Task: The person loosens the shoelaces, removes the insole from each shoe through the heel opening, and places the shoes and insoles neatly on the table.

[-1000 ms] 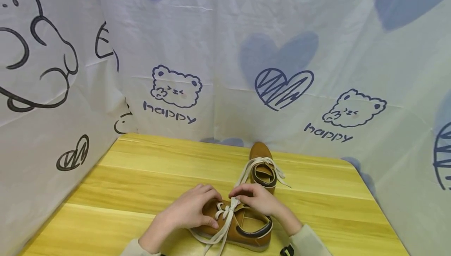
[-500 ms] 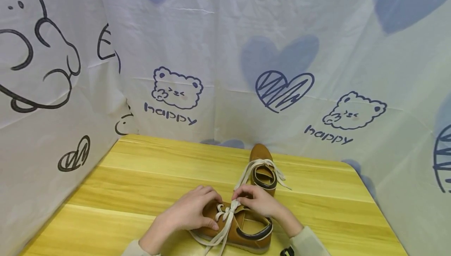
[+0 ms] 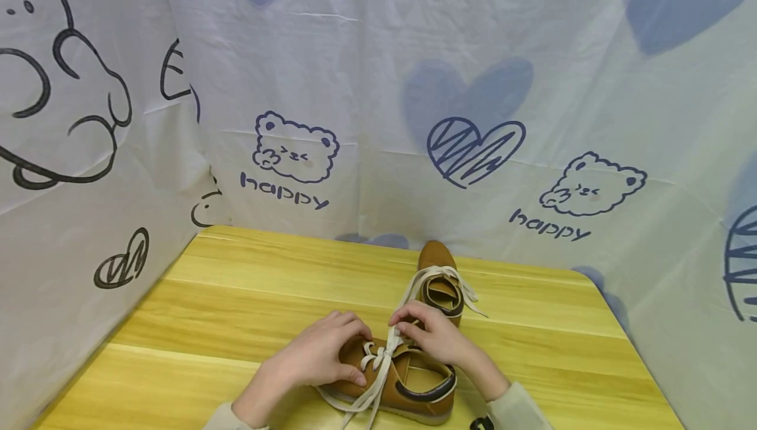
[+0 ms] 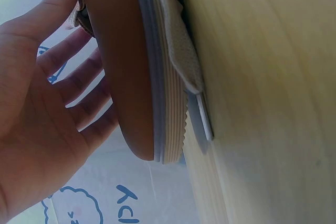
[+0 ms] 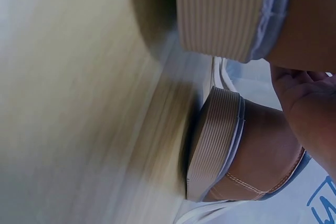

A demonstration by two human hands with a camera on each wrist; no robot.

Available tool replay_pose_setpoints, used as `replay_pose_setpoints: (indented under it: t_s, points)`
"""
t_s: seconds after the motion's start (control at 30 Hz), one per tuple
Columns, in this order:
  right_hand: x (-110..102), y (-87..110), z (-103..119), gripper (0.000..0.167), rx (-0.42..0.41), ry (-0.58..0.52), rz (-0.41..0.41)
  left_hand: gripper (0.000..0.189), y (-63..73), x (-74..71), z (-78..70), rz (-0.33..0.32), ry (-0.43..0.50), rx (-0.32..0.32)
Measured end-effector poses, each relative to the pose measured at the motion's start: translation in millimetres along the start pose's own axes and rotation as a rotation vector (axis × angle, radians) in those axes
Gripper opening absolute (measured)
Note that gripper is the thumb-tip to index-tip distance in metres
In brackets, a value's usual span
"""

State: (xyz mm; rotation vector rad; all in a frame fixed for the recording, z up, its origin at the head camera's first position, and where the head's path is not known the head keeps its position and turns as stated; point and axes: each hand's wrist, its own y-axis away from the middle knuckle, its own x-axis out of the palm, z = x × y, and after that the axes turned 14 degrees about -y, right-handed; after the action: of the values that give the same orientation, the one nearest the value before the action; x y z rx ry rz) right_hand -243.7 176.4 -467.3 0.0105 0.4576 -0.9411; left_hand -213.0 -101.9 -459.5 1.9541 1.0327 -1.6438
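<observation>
The left hand (image 3: 316,351) curls around the toe of the near shoe (image 3: 393,396), thumb on the near side and fingers on the far side; if that hold slackens during a pull, the shoe could swivel on the tabletop (image 3: 248,298). Loose lace tails (image 3: 355,409) drape over its near side, and 1 end lies right beside the sole, so it might get trapped beneath. Over the instep, the right hand (image 3: 434,334) pinches a raised strand of the lace (image 3: 381,356); tugging the wrong strand could undo or jam the gathered crossing below. The far shoe (image 3: 442,283), just beyond that hand, could be nudged by its knuckles, or its trailing lace could snag.

The near shoe stands upright on the tabletop, toe left, heel right: a plain brown upper, cream lacing bunched over the instep, a dark padded collar around a tan lining, and a pale, ribbed sole under a greyish band.
</observation>
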Motion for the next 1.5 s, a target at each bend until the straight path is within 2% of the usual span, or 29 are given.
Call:
replay_pose_setpoints:
  t_s: [0.13, 0.37, 0.93, 1.27, 1.5]
  points:
    - [0.2, -0.2, -0.8, 0.015, -0.065, 0.04, -0.021, 0.061, 0.3, 0.6, 0.0, -0.001, -0.006, 0.0]
    - [0.9, -0.9, 1.2, 0.015, -0.094, 0.068, -0.079, 0.062, 0.2, 1.2, 0.1, -0.004, -0.005, -0.002]
    - [4.6, -0.7, 5.0, 0.02, -0.269, 0.125, -0.183, 0.062, 1.3, 0.1, 0.1, -0.002, 0.008, -0.001]
    - [4.8, -0.3, 7.0, 0.016, -0.32, 0.119, -0.21, 0.062, 0.9, 0.7, 0.3, 0.0, 0.013, -0.005]
    - [3.7, 0.0, 7.5, 0.019, -0.332, 0.117, -0.221, 0.061, 0.6, 0.7, 0.3, 0.001, 0.011, -0.008]
